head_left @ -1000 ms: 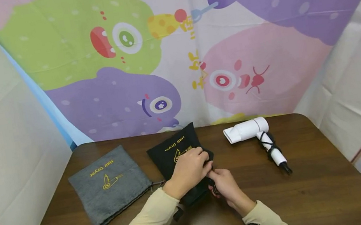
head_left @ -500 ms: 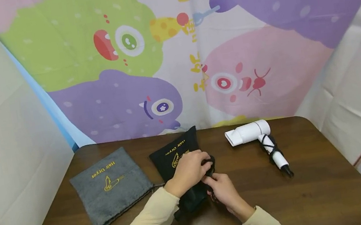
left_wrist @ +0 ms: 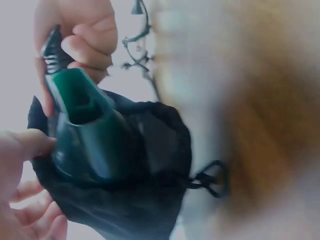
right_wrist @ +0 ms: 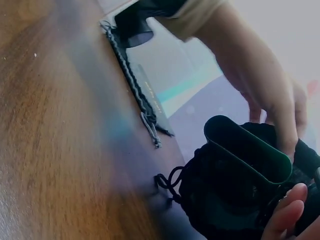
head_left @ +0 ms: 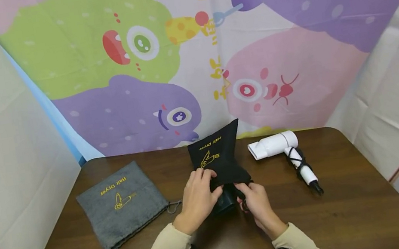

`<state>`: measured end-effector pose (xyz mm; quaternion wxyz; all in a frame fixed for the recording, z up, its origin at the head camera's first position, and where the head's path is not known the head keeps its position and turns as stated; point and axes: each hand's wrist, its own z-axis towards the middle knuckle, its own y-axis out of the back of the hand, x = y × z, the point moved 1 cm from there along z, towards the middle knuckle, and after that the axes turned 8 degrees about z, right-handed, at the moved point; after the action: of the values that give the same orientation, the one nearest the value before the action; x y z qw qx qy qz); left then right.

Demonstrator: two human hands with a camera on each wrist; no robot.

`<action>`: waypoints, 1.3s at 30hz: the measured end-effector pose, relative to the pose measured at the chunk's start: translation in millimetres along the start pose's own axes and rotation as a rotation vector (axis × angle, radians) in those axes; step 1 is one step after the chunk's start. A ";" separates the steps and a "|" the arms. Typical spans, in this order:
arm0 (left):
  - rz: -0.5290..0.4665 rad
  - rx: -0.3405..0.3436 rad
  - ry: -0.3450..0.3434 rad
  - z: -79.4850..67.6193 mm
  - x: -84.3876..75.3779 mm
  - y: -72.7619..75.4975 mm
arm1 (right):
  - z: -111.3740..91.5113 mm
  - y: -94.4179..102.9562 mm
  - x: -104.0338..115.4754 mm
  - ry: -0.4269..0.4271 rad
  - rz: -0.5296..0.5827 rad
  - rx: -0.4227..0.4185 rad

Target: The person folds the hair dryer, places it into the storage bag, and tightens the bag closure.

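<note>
A black drawstring pouch (head_left: 225, 166) printed "Hair Dryer" is raised over the table in the head view. A dark green hair dryer (left_wrist: 95, 142) sits partly inside it, its flat nozzle (right_wrist: 250, 150) sticking out of the pouch's mouth. My left hand (head_left: 197, 196) grips the pouch's edge, thumb at the opening, fingers outside. My right hand (head_left: 259, 204) holds the dryer by its handle end, near the ribbed cord sleeve (left_wrist: 56, 52). The dryer's back part is hidden within the cloth.
A grey drawstring pouch (head_left: 122, 206) lies flat on the left of the brown table (head_left: 337, 224). At the right lies a white hair dryer (head_left: 275, 144) with its black cord wound round the handle. A printed cloth (head_left: 214, 118) hangs behind the table.
The black pouch has moved to the right and been lifted, its mouth now facing me. My left hand has shifted from the pouch's right side to its near left edge.
</note>
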<state>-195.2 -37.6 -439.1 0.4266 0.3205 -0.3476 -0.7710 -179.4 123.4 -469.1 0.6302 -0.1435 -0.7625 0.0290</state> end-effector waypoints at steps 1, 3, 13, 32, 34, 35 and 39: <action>0.000 -0.017 0.020 -2.5 2.8 -1.8 | 0.1 0.2 -0.1 0.000 0.004 -0.001; -0.008 -0.050 0.050 -7.7 7.9 -5.0 | 0.3 0.6 -0.4 -0.003 0.013 -0.001; -0.199 -0.037 0.029 -20.6 21.6 -3.4 | 4.4 2.9 7.7 0.019 0.094 -0.045; -0.033 -0.073 -0.188 17.8 -33.7 1.0 | 0.1 -5.6 -1.8 0.074 0.059 -0.103; -0.027 -0.094 -0.201 20.8 -37.9 -1.4 | -1.0 -7.0 -3.8 0.085 0.035 -0.110; -0.032 -0.099 -0.202 21.3 -39.5 -2.3 | -1.5 -7.7 -5.2 0.093 0.015 -0.112; -0.080 -0.098 -0.205 19.6 -45.0 -3.2 | -3.9 -9.7 -11.1 0.120 -0.063 -0.115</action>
<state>-192.7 8.4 -421.9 0.3729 0.2326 -0.3383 -0.8321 -175.5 110.7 -476.7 0.6660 -0.1569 -0.7279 -0.0436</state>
